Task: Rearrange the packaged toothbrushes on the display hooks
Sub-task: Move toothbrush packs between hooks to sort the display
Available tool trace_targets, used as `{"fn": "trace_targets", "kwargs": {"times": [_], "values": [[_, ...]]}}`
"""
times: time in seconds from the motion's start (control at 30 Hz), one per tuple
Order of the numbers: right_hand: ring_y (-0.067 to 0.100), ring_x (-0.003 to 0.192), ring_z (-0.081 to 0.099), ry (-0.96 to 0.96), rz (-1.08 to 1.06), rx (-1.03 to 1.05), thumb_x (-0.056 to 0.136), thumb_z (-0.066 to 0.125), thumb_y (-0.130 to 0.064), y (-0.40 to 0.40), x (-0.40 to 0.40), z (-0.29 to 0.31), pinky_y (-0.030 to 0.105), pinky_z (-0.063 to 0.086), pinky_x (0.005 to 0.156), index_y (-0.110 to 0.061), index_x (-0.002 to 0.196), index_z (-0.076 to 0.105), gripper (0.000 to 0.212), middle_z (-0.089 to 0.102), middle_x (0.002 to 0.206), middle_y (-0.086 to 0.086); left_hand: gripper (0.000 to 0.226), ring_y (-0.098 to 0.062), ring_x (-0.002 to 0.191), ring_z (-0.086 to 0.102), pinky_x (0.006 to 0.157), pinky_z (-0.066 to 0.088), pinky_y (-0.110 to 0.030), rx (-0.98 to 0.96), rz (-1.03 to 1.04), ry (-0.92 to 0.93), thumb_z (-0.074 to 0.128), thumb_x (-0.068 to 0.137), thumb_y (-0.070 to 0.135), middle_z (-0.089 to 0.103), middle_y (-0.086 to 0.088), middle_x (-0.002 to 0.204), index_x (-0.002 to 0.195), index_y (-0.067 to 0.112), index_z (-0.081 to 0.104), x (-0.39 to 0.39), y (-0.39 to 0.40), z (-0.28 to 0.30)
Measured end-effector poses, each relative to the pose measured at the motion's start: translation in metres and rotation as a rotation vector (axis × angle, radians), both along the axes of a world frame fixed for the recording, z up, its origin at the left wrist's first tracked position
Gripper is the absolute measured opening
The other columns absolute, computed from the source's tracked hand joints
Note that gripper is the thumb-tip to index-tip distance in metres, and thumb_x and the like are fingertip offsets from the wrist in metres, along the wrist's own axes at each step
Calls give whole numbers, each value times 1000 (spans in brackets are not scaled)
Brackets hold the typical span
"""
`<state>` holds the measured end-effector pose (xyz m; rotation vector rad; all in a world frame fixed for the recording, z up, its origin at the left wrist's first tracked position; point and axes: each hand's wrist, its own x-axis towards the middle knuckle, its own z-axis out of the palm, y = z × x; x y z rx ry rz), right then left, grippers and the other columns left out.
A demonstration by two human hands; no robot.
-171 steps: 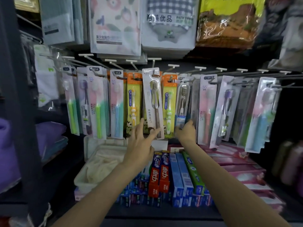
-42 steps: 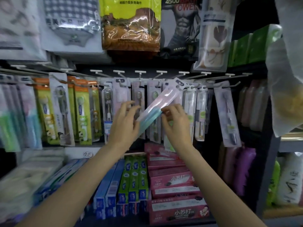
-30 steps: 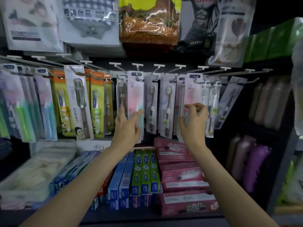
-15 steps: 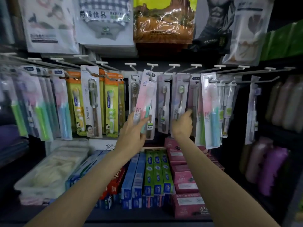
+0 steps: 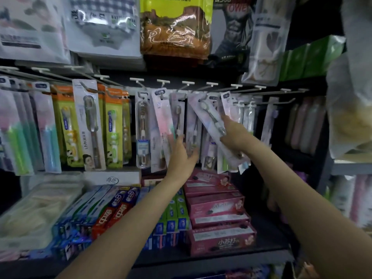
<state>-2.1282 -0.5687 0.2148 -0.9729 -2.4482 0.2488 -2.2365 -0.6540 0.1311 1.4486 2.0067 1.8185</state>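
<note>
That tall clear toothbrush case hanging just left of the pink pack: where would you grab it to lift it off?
Pinch the clear toothbrush case across its narrow middle, coming from the front. It hangs upright on its hook, neighbours close on both sides, so only the front face and edges look reachable.

A row of display hooks [image 5: 211, 85] with white tips runs across the back panel, and packaged toothbrushes [image 5: 88, 125] hang from them side by side. Above hangs a second row of bagged towels [image 5: 175, 27]. Below the hooks is a dark shelf [image 5: 211, 256]. On it, at the left, lies a clear plastic pack [image 5: 38, 206] of pale cloth; in the middle, blue, red and green toothpaste boxes [image 5: 120, 206] lie side by side, pointing front to back; to the right, pink toothpaste boxes [image 5: 217, 208] are stacked up to the near edge.
</note>
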Motion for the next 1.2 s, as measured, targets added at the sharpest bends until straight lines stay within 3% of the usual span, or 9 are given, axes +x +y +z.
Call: {"fn": "trace_targets", "kwargs": {"times": [0.13, 0.3, 0.47, 0.6, 0.7, 0.9, 1.03, 1.1, 1.2], "values": [[35, 110, 52, -136, 15, 69, 92, 45, -1, 11, 5, 12, 34, 42, 81, -5, 147, 7, 67, 52, 123, 23, 52, -19, 108, 53, 100, 41, -34, 1, -45, -355, 49, 95, 17, 53, -10, 123, 140, 8, 25, 3, 8, -3], [33, 126, 43, -99, 126, 10, 94, 48, -5, 17, 18, 9, 32, 36, 97, -9, 149, 5, 70, 41, 141, 19, 49, -16, 93, 57, 102, 41, -40, 4, -15, -478, 47, 96, 15, 47, -3, 113, 140, 8, 28, 4, 8, -4], [31, 127, 42, -259, 208, 28, 94, 44, -6, 17, 6, -9, 39, 36, 104, -11, 148, 16, 61, 37, 145, 16, 45, -21, 102, 57, 102, 41, -39, 3, 6, -429, 46, 96, 14, 51, -8, 119, 138, 9, 30, 7, 1, 0], [30, 117, 48, 73, 262, -106, 91, 47, 0, 9, -8, -38, 30, 40, 86, -10, 143, 23, 58, 48, 131, 16, 44, -23, 112, 52, 102, 41, -39, -12, 52, -333, 47, 95, 19, 52, -6, 119, 136, 12, 32, 1, -10, -1], [25, 110, 52, 297, 429, -382, 90, 52, -1, -1, -6, -60, 31, 45, 89, -16, 138, 31, 54, 52, 116, 5, 43, -19, 103, 57, 96, 46, -36, 31, 21, -385, 53, 93, 24, 55, 1, 103, 130, 11, 36, -5, -16, -4], [18, 96, 55, 312, 610, -543, 88, 59, -3, -15, -9, -83, 20, 51, 74, -19, 134, 38, 53, 52, 98, -4, 19, -24, 96, 63, 88, 51, -39, 103, -18, -420, 58, 89, 13, 66, -11, 104, 107, 6, 60, -14, -23, -9], [17, 105, 56, 278, 526, -470, 90, 59, -17, -10, -25, -86, 26, 49, 88, -14, 135, 43, 48, 57, 120, 6, 17, -12, 81, 61, 71, 52, -22, 108, -3, -324, 56, 89, 4, 63, 3, 89, 105, 11, 59, -30, -36, -16], [21, 119, 51, 343, 441, -417, 91, 58, -17, -4, -38, -83, 33, 43, 100, -9, 135, 42, 48, 51, 133, 9, 14, -18, 83, 59, 78, 51, -31, 64, 36, -212, 59, 88, 6, 59, 8, 83, 102, 3, 60, -45, -44, -21], [26, 122, 47, 423, 245, -286, 92, 55, -12, 3, -62, -73, 19, 37, 88, -2, 138, 35, 51, 47, 134, 11, 13, -18, 81, 54, 74, 44, -30, -19, 35, -87, 61, 87, 8, 58, -4, 80, 91, -4, 60, -62, -59, -23]]}}
